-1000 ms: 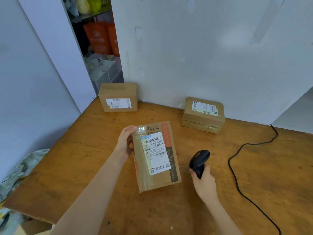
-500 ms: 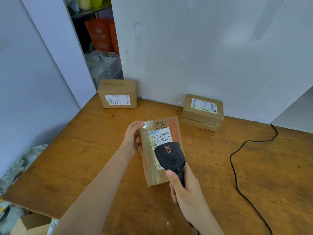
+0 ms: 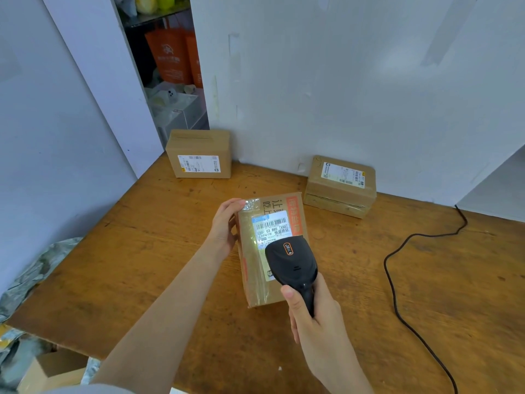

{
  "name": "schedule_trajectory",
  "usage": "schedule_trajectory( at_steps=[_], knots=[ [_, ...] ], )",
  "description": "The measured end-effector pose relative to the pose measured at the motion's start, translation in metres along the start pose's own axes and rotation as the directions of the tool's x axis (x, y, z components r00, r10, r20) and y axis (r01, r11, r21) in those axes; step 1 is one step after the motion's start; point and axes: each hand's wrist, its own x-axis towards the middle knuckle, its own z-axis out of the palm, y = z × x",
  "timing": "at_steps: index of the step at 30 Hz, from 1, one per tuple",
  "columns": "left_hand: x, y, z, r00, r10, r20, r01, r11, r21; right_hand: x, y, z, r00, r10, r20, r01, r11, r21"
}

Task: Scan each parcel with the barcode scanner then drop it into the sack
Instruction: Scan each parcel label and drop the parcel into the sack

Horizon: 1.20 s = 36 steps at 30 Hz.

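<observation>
Lying flat on the wooden bench [image 3: 159,268], one labelled cardboard parcel [image 3: 255,268] is steadied at its far corner by the left hand [image 3: 225,226], fingers curled on it, while one black barcode scanner [image 3: 292,264] is gripped above its label by the right hand [image 3: 315,317]; two more parcels [image 3: 199,155] [image 3: 339,186] are seen against the wall.

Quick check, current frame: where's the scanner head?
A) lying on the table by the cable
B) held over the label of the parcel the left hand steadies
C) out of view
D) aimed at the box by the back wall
B: the right hand holds the scanner over the white label of the near parcel, which the left hand steadies at its far-left corner.
</observation>
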Motion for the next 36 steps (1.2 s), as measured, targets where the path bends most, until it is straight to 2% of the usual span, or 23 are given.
schedule_trajectory(
  at_steps=[12, 18, 23, 27, 30, 32, 36],
  knots=[
    [-0.002, -0.001, 0.001, 1.000, 0.005, -0.002, -0.005, 1.000, -0.020, -0.005, -0.004, 0.002, 1.000, 0.020, 0.013, -0.021, 0.999, 0.027],
    [-0.003, -0.001, 0.000, 1.000, -0.011, 0.008, 0.012, 0.999, -0.035, -0.010, -0.005, 0.003, 0.999, 0.032, -0.024, -0.030, 0.998, 0.050],
    [-0.003, -0.001, -0.001, 1.000, -0.006, 0.013, 0.006, 0.999, -0.035, -0.011, -0.002, 0.000, 0.999, -0.012, -0.034, 0.014, 0.999, 0.045],
    [-0.004, 0.001, -0.005, 1.000, -0.004, 0.021, 0.005, 1.000, -0.030, 0.001, 0.017, -0.017, 0.989, -0.032, -0.146, 0.023, 0.997, -0.069],
    [-0.004, 0.002, -0.011, 1.000, -0.005, -0.011, 0.004, 0.999, -0.033, 0.026, 0.049, -0.034, 0.969, -0.017, -0.248, -0.034, 0.979, -0.199],
    [-0.005, 0.003, -0.015, 0.999, -0.010, -0.048, 0.009, 0.999, -0.039, 0.045, 0.075, -0.042, 0.965, 0.013, -0.261, -0.087, 0.958, -0.274],
    [-0.006, 0.002, -0.024, 0.995, -0.026, -0.101, 0.020, 0.998, -0.054, 0.069, 0.121, -0.046, 0.965, 0.088, -0.246, -0.209, 0.826, -0.524]
  ],
)
